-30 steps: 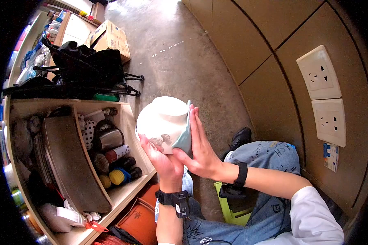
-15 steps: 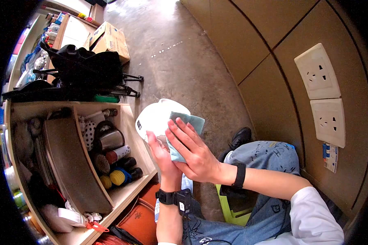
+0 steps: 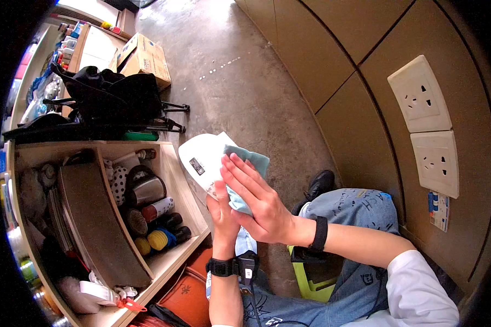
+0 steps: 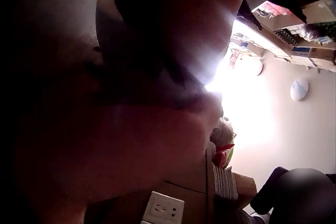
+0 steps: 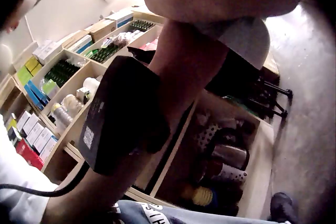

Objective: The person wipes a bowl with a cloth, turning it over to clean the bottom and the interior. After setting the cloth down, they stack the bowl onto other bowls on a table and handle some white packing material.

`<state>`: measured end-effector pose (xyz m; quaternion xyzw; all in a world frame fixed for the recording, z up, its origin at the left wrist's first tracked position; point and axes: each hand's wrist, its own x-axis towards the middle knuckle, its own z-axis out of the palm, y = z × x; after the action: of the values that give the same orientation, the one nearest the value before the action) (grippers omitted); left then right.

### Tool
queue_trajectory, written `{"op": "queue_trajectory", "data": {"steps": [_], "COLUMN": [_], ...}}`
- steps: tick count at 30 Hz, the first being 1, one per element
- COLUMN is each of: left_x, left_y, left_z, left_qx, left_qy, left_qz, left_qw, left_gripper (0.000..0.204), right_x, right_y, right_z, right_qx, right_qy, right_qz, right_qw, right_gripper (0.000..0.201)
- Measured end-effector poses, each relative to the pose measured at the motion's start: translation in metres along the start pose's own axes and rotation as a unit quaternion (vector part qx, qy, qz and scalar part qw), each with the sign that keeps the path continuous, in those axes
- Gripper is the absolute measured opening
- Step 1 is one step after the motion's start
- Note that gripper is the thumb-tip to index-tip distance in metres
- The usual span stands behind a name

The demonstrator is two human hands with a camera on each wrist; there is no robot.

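A white bowl (image 3: 193, 148) with a small dark printed label is held tilted in front of the person; it also shows in the right wrist view, where the bowl (image 5: 252, 39) is partly behind a hand. The left hand (image 3: 222, 220) grips it from below, thumb up along its side, the other fingers mostly hidden. A light teal cloth (image 3: 255, 159) lies against the bowl's right side. With fingers straight and together, the right hand (image 3: 262, 204) presses the cloth on the bowl. The left wrist view is mostly dark.
At left stands an open wooden cabinet (image 3: 166, 256) with a metal kettle (image 3: 147, 185) and bottles inside. Beyond it are a black folding chair (image 3: 109, 101) and a cardboard box (image 3: 146, 57). Wall sockets (image 3: 420, 95) are at right, and a green stool (image 3: 311, 283) is below.
The bowl has turned in the left hand, so its label now faces up and the flower pattern is out of sight. The right hand and cloth have moved from its edge onto its side.
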<state>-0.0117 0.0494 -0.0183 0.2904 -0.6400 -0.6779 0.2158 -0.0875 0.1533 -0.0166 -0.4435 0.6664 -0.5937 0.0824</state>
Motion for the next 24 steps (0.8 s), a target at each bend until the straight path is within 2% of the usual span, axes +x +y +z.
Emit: {"op": "queue_trajectory", "data": {"steps": [3,6,8,10,12,18,20,24], "left_x": [0.000,0.001,-0.001,0.001,0.001,-0.005,-0.004,-0.002], "left_y": [0.004,0.003,0.002,0.000,0.005,0.011,0.015,0.030], "left_z": [-0.003,-0.004,-0.006,-0.004,-0.004,0.004,-0.001,0.003], "left_qx": [0.044,0.040,0.100,0.125,0.172,0.143,0.209,0.196], "left_qy": [-0.032,-0.066,-0.097,-0.094,-0.167,-0.150,-0.176,-0.185], "left_qz": [-0.009,0.015,0.057,0.073,0.090,0.045,-0.010,0.029], "left_qw": [0.998,0.997,0.989,0.985,0.967,0.977,0.962,0.963], "left_gripper": [0.049,0.042,0.036,0.031,0.029,0.028,0.027,0.025], "right_x": [0.004,0.009,0.012,0.017,0.022,0.034,0.036,0.044], "right_y": [0.000,0.001,0.003,0.005,0.010,0.022,0.026,0.035], "right_z": [-0.003,-0.006,-0.008,-0.012,-0.018,-0.029,-0.034,-0.040], "right_qx": [0.013,0.010,0.002,0.009,0.015,0.052,0.088,0.140], "right_qy": [0.003,0.025,0.038,0.054,0.061,0.066,0.032,0.006], "right_qz": [0.007,0.008,0.017,0.023,0.018,0.030,0.056,0.097], "right_qw": [1.000,1.000,0.999,0.998,0.998,0.996,0.994,0.985], "right_gripper": [0.068,0.064,0.060,0.055,0.053,0.046,0.046,0.048]}}
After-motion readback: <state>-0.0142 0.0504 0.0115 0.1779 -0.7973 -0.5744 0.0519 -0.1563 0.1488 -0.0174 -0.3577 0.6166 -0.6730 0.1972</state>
